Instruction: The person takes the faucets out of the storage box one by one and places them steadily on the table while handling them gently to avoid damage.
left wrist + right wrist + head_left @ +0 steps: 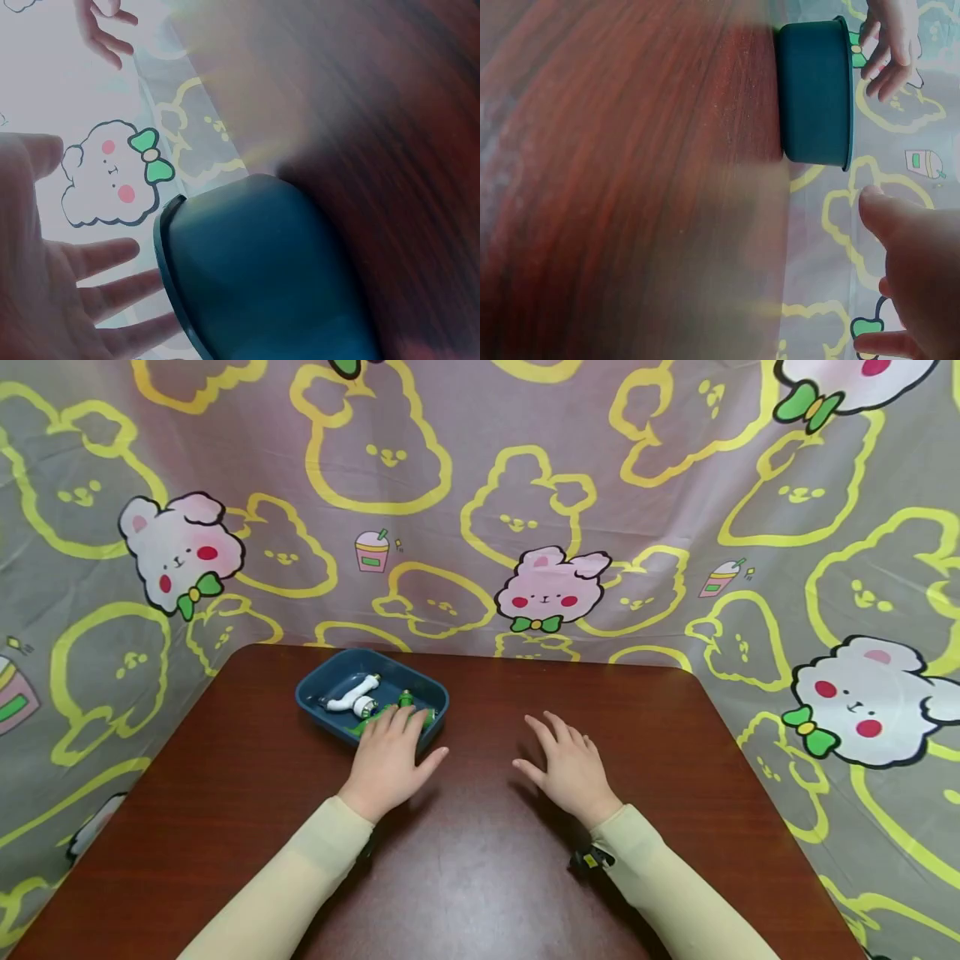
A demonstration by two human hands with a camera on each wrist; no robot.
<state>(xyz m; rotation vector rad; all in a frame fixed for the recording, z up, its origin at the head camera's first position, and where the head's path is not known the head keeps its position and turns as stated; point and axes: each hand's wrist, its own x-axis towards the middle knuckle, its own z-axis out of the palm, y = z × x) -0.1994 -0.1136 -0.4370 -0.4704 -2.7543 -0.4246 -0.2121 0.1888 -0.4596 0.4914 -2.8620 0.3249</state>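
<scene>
A dark blue basin (315, 681) stands at the back left of the table in the head view. Inside lie a white branched object (352, 695) with a metallic round end and some green pieces (406, 698), partly hidden by fingers. My left hand (386, 764) hovers at the basin's near rim, fingers spread and holding nothing. In the left wrist view its fingers (120, 292) reach past the rim of the basin (262, 262). Over the table right of the basin, my right hand (573, 772) is held with fingers apart, gripping nothing; the right wrist view shows its thumb (881, 210).
The brown wooden table (480, 877) reaches back to a cartoon-patterned curtain (450, 468), which also hangs along both sides. A small black device (592, 858) is strapped at the right wrist.
</scene>
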